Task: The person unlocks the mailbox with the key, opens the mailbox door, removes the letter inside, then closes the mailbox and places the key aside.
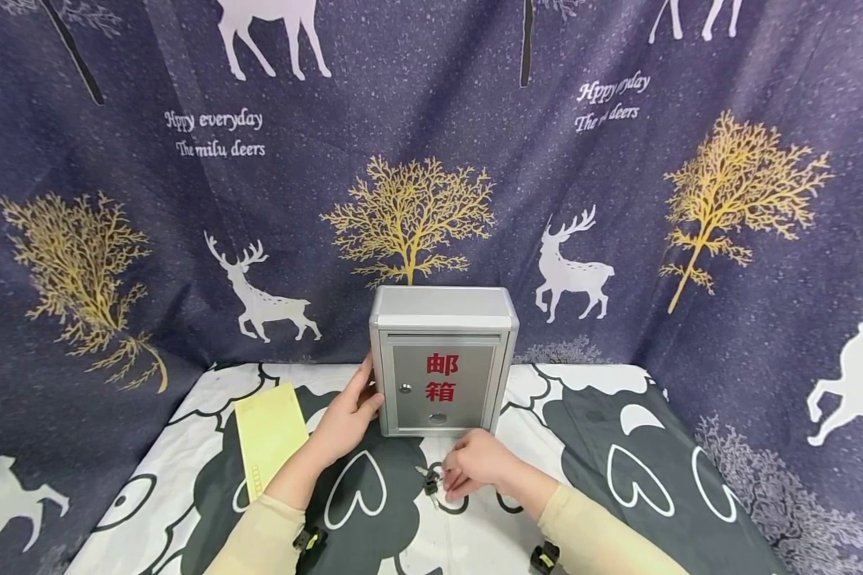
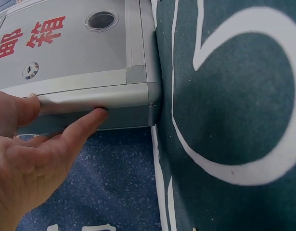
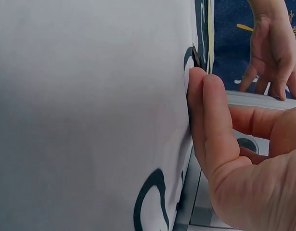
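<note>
A silver metal mailbox (image 1: 471,391) with two red characters stands upright on the patterned cloth. On its front are a small lock (image 2: 30,70) and a round window (image 2: 102,20). My left hand (image 1: 347,415) rests against the box's left side, its fingers along the side panel and its thumb at the front edge. A small bunch of keys (image 1: 431,482) with black parts lies on the cloth before the box. Right beside it, my right hand (image 1: 471,463) reaches down with fingertips at the cloth. In the right wrist view, a dark piece (image 3: 196,57) shows just beyond these fingertips.
A yellow envelope (image 1: 269,431) lies flat left of my left forearm. Black-and-white cloth (image 1: 618,463) covers the surface. Behind the box hangs a dark blue curtain (image 1: 431,120) printed with deer and trees.
</note>
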